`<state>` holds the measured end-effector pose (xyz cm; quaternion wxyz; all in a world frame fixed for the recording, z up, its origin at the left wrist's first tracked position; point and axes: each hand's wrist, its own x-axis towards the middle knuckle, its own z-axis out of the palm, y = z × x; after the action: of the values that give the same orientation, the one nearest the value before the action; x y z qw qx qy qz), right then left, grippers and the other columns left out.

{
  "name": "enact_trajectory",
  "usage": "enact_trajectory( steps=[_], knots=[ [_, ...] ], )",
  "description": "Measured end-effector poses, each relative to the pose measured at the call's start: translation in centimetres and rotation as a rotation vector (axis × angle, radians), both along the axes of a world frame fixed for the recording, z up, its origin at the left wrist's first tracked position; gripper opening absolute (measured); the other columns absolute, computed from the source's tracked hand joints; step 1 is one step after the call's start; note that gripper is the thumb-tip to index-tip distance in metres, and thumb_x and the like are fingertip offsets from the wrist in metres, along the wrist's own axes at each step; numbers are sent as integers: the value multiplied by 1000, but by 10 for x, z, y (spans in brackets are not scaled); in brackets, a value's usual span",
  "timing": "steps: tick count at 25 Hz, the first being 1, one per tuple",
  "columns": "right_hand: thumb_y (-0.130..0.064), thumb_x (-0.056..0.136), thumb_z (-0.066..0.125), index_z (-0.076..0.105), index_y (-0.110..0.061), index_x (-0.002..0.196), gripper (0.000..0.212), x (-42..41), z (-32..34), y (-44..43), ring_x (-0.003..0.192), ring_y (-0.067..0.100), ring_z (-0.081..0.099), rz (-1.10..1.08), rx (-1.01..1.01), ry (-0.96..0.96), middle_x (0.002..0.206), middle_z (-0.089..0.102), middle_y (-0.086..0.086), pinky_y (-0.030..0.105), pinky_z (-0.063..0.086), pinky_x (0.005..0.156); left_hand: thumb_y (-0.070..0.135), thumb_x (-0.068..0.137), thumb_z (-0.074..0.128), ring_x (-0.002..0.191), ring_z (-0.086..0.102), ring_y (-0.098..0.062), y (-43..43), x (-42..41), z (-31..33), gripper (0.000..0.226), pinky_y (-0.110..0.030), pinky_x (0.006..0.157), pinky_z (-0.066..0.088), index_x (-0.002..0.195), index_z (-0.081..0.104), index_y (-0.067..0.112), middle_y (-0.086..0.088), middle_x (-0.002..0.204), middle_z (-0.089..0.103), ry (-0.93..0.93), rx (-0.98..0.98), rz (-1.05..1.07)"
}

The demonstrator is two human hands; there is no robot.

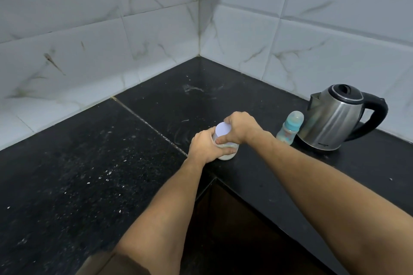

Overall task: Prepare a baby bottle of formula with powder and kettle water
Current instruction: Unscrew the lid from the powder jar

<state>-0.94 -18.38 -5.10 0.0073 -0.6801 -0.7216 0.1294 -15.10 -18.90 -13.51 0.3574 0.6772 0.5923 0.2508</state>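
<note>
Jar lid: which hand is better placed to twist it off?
Right. The right hand grips the lid from above, while the left hand holds the jar steady on the counter.

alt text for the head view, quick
The left hand grips a small jar on a black counter while the right hand grips its white lid. A capped baby bottle and steel kettle stand to the right.

Black speckled countertop (89,174) in corner; white marble-veined wall tiles (100,29); dark cabinet (234,230) below.
</note>
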Motion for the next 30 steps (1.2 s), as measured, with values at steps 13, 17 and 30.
enact_trajectory(
  steps=[13, 17, 30],
  knots=[
    [-47, 75, 84, 39, -23, 160, 99, 20, 12, 19, 143, 28, 45, 122, -98, 76, 154, 45, 6, 44, 46, 112, 71, 42, 84, 92, 70, -7, 6, -5, 6, 77, -38, 87, 60, 107, 70, 33, 15, 93, 75, 34, -27, -38],
    [-79, 68, 77, 69, -14, 109, 77, 14, 13, 16, 91, 21, 67, -36, -97, -64, 99, 70, 0, 38, 59, 78, 72, 40, 81, 96, 69, -10, 4, -4, 7, 85, -40, 88, 60, 114, 68, 31, 14, 99, 73, 41, -30, -36],
    [-75, 67, 79, 65, -18, 111, 74, -1, 13, 13, 97, 23, 65, 41, -134, -169, 113, 66, 0, 36, 55, 77, 67, 43, 87, 90, 70, -8, 6, -4, 5, 69, -41, 84, 61, 101, 67, 34, 16, 90, 74, 53, -50, -20]
  ],
)
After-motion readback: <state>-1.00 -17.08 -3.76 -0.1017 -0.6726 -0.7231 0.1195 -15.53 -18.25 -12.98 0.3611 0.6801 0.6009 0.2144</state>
